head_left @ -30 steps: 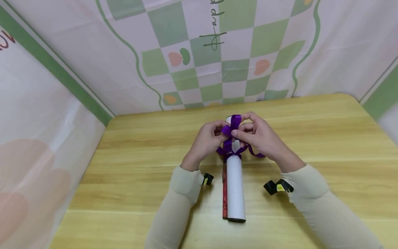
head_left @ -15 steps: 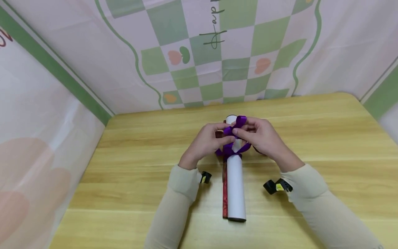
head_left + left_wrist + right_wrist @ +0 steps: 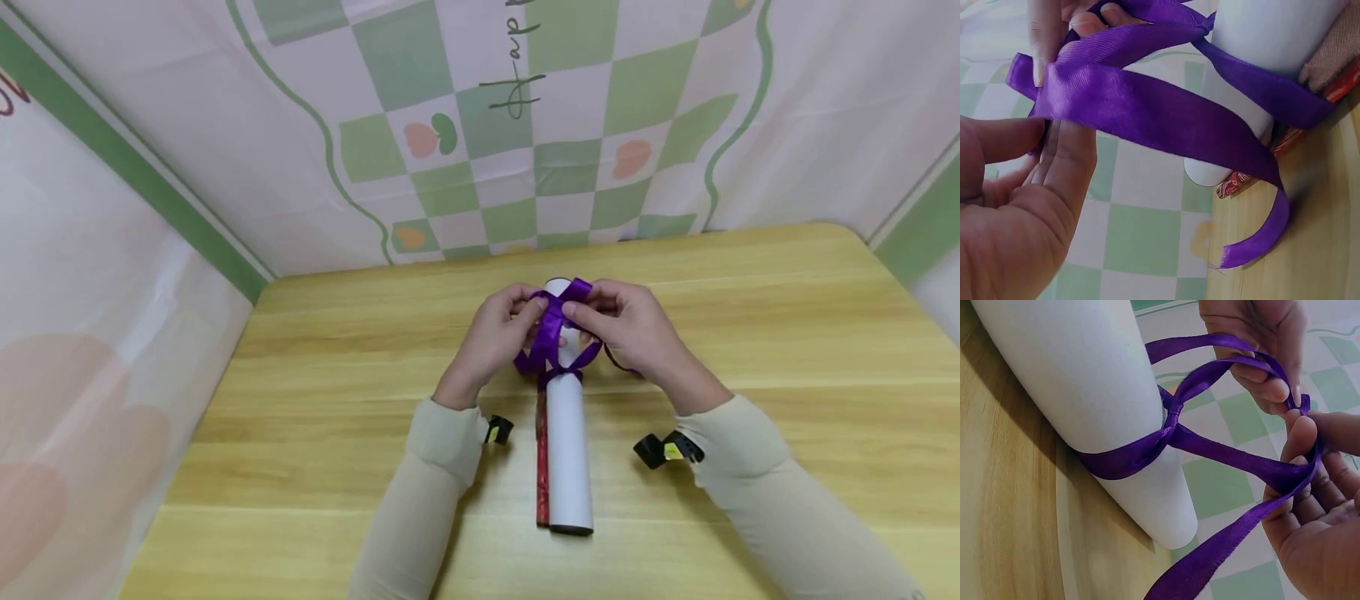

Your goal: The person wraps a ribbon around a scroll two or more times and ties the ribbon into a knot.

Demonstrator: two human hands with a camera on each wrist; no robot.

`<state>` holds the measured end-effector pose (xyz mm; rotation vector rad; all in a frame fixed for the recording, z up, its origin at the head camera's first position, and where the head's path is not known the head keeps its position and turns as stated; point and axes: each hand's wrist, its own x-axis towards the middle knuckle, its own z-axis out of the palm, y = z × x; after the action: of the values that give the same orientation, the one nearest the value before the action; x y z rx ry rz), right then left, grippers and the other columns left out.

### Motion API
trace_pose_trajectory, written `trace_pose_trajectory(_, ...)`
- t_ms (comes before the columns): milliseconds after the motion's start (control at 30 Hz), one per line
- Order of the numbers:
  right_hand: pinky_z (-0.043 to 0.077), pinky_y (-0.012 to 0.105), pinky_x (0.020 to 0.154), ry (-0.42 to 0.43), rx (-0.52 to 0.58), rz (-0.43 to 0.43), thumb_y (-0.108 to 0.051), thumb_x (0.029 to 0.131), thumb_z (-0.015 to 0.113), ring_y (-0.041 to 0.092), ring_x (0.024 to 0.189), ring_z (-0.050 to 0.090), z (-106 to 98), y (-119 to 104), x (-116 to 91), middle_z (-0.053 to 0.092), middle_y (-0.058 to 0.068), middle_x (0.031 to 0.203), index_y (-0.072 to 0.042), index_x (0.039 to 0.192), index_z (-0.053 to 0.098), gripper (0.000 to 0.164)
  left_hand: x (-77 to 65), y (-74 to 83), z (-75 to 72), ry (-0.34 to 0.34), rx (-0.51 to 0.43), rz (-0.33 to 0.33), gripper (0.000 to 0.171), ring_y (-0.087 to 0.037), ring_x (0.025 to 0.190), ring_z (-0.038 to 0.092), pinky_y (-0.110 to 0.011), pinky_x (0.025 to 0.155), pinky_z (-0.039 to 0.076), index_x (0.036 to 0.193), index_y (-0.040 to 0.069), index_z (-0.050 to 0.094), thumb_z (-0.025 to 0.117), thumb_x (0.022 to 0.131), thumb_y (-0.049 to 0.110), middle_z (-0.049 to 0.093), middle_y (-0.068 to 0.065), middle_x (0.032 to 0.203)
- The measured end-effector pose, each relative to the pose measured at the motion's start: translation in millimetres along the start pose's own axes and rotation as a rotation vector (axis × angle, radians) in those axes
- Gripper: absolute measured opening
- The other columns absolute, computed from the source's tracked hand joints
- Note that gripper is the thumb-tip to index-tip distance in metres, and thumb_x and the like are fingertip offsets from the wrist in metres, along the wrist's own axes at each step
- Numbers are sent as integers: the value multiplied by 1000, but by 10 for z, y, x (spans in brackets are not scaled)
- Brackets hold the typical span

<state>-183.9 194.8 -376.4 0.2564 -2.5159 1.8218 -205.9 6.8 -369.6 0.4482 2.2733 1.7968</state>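
A white tube (image 3: 568, 454) lies lengthwise on the table, a purple ribbon (image 3: 551, 325) knotted round its far half. Above that knot both hands work the ribbon's loose lengths, raised off the tube. My left hand (image 3: 491, 337) pinches the ribbon between thumb and fingers; the left wrist view shows a flat ribbon length (image 3: 1166, 119) draping from there to a free end. My right hand (image 3: 637, 329) pinches a folded part just to the right, thumb on top. In the right wrist view the fingertips of both hands meet at the fold (image 3: 1302, 405).
Along the tube's left side lies a thin red patterned strip (image 3: 542, 475). The wooden table (image 3: 337, 400) reaches back to a green-and-white checked cloth (image 3: 570, 167). Black wrist cameras stick out from the left sleeve (image 3: 498, 430) and right sleeve (image 3: 667, 450).
My left thumb has moved up from below the crossing onto the ribbon. The upright loop at the right hand has flattened sideways, and a ribbon length now hangs down on the left.
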Motion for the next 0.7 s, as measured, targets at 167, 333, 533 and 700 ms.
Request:
trace_pose_trajectory(167, 52, 28, 57, -7, 33, -6, -38, 90, 60, 17, 65, 60, 29, -8, -3, 65, 15, 79, 3, 95, 59, 41, 15, -21, 18, 70, 41, -14, 22, -14, 62, 57, -27, 57, 49, 106, 7, 62, 53, 96, 25, 65, -2, 83)
trace_pose_trajectory(333, 52, 28, 57, -5, 70, -4, -35, 91, 60, 16, 64, 59, 39, 6, 7, 65, 12, 80, 4, 96, 58, 39, 36, -35, 46, 128, 147, 6, 20, -13, 70, 61, -25, 61, 51, 103, 10, 63, 59, 92, 26, 66, 1, 87)
trace_pose_trajectory(533, 52, 27, 59, -10, 32, 14, -35, 92, 59, 21, 68, 62, 43, 17, 14, 67, 13, 86, 3, 99, 58, 39, 48, -68, 61, 161, 221, 69, 24, -8, 70, 55, -24, 58, 44, 106, 13, 63, 69, 85, 24, 64, 4, 97)
trace_pose_trajectory(700, 52, 27, 59, 2, -9, 14, -36, 92, 59, 24, 69, 63, 50, 32, 32, 69, 15, 88, 2, 100, 60, 39, 50, -78, 50, 101, 165, 148, 16, -10, 62, 59, -22, 54, 48, 102, 11, 66, 67, 87, 17, 67, 2, 96)
